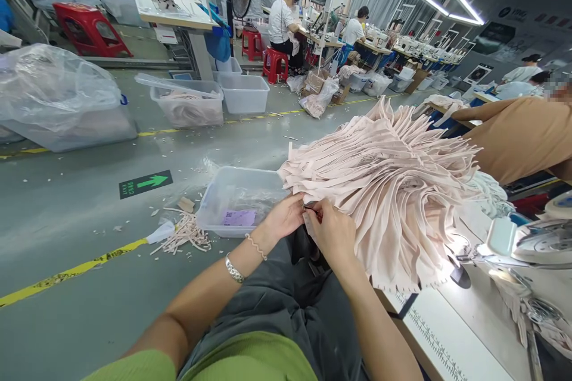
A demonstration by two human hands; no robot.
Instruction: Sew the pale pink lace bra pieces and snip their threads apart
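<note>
A big heap of pale pink fabric pieces [393,184] fans out over the left end of the sewing table [456,333]. My left hand [283,217] pinches the lower left edge of the heap. My right hand [333,232] grips the same edge just beside it, with a small dark tool between the fingers; what the tool is cannot be made out. Both hands hover over my lap, above dark trousers. Two bracelets sit on my left wrist.
A clear plastic bin [236,199] with a purple slip stands on the floor below my hands, fabric scraps [185,235] beside it. More bins [243,92] and bagged goods [53,98] lie farther off. A sewing machine [531,244] sits at right. A person in brown [518,134] works close by.
</note>
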